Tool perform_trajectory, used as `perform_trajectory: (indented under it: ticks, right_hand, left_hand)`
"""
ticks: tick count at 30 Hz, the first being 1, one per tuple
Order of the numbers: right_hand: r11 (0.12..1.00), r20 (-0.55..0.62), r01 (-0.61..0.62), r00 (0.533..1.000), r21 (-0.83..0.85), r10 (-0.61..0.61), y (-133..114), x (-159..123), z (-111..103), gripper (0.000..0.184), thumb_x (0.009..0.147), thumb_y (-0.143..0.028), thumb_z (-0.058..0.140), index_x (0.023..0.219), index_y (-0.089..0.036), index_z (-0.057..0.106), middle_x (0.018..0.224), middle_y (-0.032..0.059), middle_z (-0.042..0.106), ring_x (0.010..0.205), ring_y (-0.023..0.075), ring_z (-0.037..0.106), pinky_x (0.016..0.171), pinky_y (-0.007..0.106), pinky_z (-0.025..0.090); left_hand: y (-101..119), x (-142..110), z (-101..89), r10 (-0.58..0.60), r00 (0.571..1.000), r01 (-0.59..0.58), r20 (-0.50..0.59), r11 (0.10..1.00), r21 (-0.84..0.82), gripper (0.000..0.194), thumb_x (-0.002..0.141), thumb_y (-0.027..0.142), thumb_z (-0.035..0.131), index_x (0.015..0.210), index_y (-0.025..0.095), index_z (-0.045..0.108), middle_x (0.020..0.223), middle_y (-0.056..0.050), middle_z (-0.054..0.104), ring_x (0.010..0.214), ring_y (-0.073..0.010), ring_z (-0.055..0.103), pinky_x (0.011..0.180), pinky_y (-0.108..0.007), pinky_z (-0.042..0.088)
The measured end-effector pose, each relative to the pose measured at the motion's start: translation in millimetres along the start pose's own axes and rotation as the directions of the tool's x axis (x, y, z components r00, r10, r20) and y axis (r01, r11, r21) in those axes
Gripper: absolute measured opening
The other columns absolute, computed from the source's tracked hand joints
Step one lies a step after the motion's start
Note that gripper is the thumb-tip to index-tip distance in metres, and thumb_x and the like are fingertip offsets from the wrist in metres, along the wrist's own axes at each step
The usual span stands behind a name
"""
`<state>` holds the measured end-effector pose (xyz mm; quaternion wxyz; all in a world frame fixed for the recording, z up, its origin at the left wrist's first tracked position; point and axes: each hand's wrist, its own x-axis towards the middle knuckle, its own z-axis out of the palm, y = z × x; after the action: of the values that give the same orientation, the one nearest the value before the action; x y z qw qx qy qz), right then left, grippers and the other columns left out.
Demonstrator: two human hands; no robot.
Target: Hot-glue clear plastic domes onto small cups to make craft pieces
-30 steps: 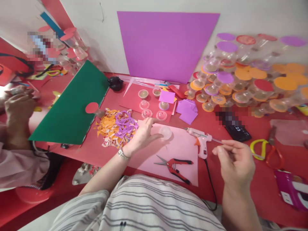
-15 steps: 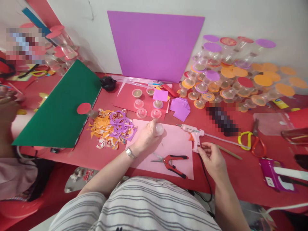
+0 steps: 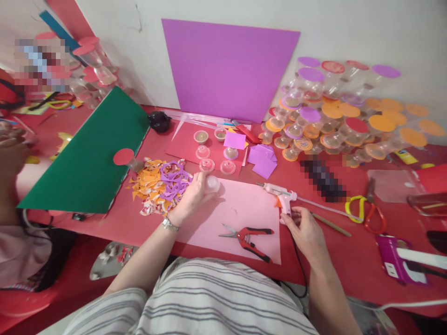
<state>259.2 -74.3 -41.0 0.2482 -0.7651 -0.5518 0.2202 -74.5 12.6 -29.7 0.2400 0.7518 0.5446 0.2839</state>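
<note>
Over the left part of a pink sheet (image 3: 230, 211), my left hand (image 3: 190, 197) is closed on a small clear plastic cup or dome (image 3: 212, 184); its exact shape is blurred. My right hand (image 3: 307, 235) has its thumb and fingers on the handle of a white and pink hot glue gun (image 3: 285, 201), which lies with its nozzle pointing left. Red-handled snips (image 3: 247, 236) rest with blades apart on the pink sheet. Beyond my left hand stand several clear dome lids (image 3: 206, 164) and a small cup topped with a purple square (image 3: 234, 140).
Orange and purple paper scraps (image 3: 159, 181) lie left, by a leaning green board (image 3: 91, 153). Purple squares (image 3: 263, 160) sit behind the glue gun. Several plastic pieces with coloured discs (image 3: 310, 114) crowd the back right. Scissors (image 3: 366, 209) lie right. Another person's arm (image 3: 10, 172) shows at left.
My left hand has moved left with the clear plastic piece, away from the glue gun's nozzle. My right hand stays at the glue gun's handle, its fingers slightly further round it.
</note>
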Motion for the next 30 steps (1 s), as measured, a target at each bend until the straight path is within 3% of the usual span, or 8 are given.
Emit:
perform_trajectory:
  ticks: [5,12,23,30]
  right_hand:
    - [0.999,0.033,-0.002,0.999,-0.041,0.004,0,4,-1,0.061,0.076,-0.080,0.049,0.095,-0.022,0.057,0.086,0.0096,0.071,0.079,0.0267,0.068,0.070,0.039,0.051]
    - [0.992,0.061,0.036,0.998,-0.124,-0.029,3,9,-2,0.051,0.080,-0.072,0.047,0.093,-0.024,0.059,0.086,0.0091,0.071,0.083,0.0278,0.068,0.069,0.038,0.048]
    - [0.993,0.069,0.041,0.997,-0.111,-0.034,5,8,-2,0.053,0.079,-0.073,0.049,0.094,-0.023,0.059,0.080,0.0080,0.073,0.082,0.0292,0.070,0.069,0.037,0.048]
    - [0.991,0.042,-0.010,0.999,-0.131,0.016,-4,11,-3,0.049,0.075,-0.069,0.052,0.090,-0.023,0.061,0.078,0.0085,0.073,0.073,0.0269,0.069,0.063,0.035,0.048]
  left_hand:
    - [5,-2,-7.6,-0.025,1.000,0.023,-0.012,0.996,-0.091,0.043,0.086,0.028,0.065,0.126,0.018,0.053,0.110,-0.008,0.065,0.099,-0.0224,0.064,0.088,-0.036,0.052]
    - [8,-1,-15.3,-0.098,0.995,0.098,0.012,0.978,-0.185,0.043,0.084,0.023,0.064,0.126,0.019,0.056,0.110,-0.007,0.068,0.096,-0.0206,0.065,0.086,-0.031,0.051]
    - [2,-2,-15.9,-0.140,0.990,0.135,0.019,0.900,-0.415,0.045,0.084,0.030,0.068,0.126,0.019,0.056,0.114,-0.009,0.066,0.100,-0.0215,0.063,0.088,-0.033,0.049]
    - [9,-2,-25.4,-0.201,0.979,0.118,-0.043,0.722,-0.682,0.046,0.083,0.040,0.074,0.122,0.021,0.057,0.120,-0.009,0.065,0.109,-0.0206,0.062,0.092,-0.031,0.051]
